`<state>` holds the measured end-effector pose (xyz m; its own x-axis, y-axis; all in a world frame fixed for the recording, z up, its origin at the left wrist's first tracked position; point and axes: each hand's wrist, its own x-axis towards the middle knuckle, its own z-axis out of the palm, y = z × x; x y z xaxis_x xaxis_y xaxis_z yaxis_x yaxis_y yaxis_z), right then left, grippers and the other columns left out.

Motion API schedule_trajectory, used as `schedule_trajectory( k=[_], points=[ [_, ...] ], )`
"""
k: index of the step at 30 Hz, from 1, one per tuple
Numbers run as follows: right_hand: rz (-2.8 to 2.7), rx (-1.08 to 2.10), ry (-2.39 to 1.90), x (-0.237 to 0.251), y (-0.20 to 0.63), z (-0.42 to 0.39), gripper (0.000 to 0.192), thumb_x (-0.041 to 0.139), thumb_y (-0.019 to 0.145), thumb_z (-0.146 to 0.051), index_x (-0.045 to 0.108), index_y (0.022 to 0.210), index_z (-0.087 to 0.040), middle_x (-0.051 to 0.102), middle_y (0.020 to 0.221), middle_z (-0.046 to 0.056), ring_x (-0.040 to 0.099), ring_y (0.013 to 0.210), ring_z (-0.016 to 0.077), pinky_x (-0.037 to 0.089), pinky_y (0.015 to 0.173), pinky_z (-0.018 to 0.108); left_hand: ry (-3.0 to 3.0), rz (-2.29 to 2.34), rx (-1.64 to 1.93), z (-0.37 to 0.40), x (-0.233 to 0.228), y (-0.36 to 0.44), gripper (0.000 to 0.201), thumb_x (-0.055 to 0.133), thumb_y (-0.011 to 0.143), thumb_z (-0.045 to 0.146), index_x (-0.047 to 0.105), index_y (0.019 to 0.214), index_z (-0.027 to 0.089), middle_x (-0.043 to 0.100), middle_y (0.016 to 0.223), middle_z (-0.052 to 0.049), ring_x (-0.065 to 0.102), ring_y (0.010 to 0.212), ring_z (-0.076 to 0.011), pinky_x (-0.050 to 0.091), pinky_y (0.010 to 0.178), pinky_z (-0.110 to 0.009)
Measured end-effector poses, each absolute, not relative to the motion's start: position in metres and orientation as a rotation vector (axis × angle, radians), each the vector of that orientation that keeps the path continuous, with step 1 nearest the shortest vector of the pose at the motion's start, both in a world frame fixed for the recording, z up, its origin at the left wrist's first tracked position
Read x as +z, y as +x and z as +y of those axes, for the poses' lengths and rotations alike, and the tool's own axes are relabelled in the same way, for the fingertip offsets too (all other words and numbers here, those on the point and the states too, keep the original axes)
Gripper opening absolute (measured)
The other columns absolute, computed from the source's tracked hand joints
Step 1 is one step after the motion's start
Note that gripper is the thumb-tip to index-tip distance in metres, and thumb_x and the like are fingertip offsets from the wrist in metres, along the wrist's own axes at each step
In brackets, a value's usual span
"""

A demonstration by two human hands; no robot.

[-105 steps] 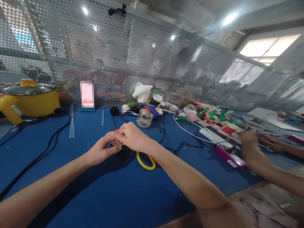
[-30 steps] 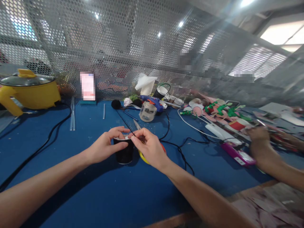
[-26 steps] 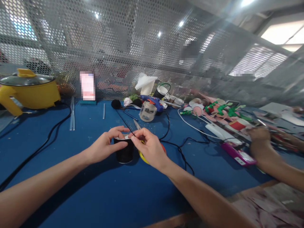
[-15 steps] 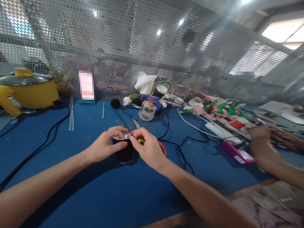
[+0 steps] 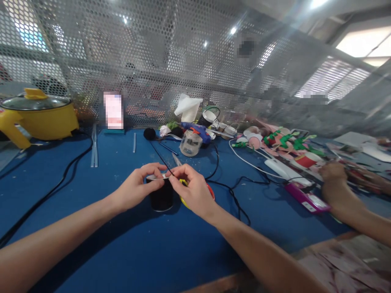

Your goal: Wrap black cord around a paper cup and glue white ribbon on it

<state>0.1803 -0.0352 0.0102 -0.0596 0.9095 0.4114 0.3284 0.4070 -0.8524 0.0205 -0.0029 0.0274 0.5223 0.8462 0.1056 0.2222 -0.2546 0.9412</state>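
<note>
A black spool of cord (image 5: pixel 161 196) stands upright on the blue table (image 5: pixel 122 244). My left hand (image 5: pixel 137 189) grips its top rim from the left. My right hand (image 5: pixel 192 191) pinches a thin black cord (image 5: pixel 159 156) just right of the spool's top; the cord runs back toward a black ball (image 5: pixel 149 133). Scissors with yellow and red handles (image 5: pixel 210 193) lie under my right hand, their blade tip (image 5: pixel 176 160) showing above my fingers.
A yellow pot (image 5: pixel 36 118) sits far left, with black cables (image 5: pixel 61 179) across the table. A clear jar (image 5: pixel 190 143), blue glue gun (image 5: pixel 195 130) and craft clutter lie behind. Another person's hand (image 5: pixel 332 173) works at right near a pink case (image 5: pixel 307 197).
Since 3.5 s ago my right hand moved off the spool's top to its right side, pulling out the cord. Over the last second both hands have stayed almost still.
</note>
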Motion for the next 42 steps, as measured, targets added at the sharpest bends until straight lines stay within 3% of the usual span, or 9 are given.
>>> schedule_trajectory(
  k=[10, 25, 42],
  points=[
    [-1.523, 0.707, -1.108, 0.013, 0.185, -0.032, 0.007, 0.052, 0.074, -0.019, 0.047, 0.069, -0.02, 0.061, 0.089, 0.006, 0.058, 0.085, 0.0171, 0.045, 0.078, 0.034, 1.648, 0.807, 0.811, -0.001, 0.022, 0.018, 0.017, 0.058, 0.071, 0.032, 0.052, 0.064, 0.018, 0.051, 0.122, -0.009, 0.038, 0.12, -0.0268, 0.025, 0.1, -0.043],
    [-1.491, 0.83, -1.122, 0.006, 0.187, -0.027, 0.007, 0.052, 0.072, -0.021, 0.046, 0.069, -0.02, 0.06, 0.086, 0.006, 0.057, 0.076, 0.0153, 0.046, 0.07, 0.031, 1.669, 0.823, 0.793, 0.001, 0.017, 0.016, 0.015, 0.057, 0.073, 0.031, 0.053, 0.067, 0.019, 0.047, 0.125, -0.009, 0.039, 0.119, -0.0256, 0.025, 0.1, -0.042],
    [-1.525, 0.782, -1.158, 0.007, 0.186, -0.027, 0.006, 0.052, 0.071, -0.02, 0.048, 0.068, -0.018, 0.06, 0.086, 0.007, 0.056, 0.078, 0.0168, 0.044, 0.072, 0.033, 1.784, 0.828, 0.756, 0.001, 0.018, 0.015, 0.015, 0.054, 0.075, 0.031, 0.052, 0.069, 0.017, 0.052, 0.117, -0.012, 0.042, 0.117, -0.0246, 0.026, 0.099, -0.04]
  ],
)
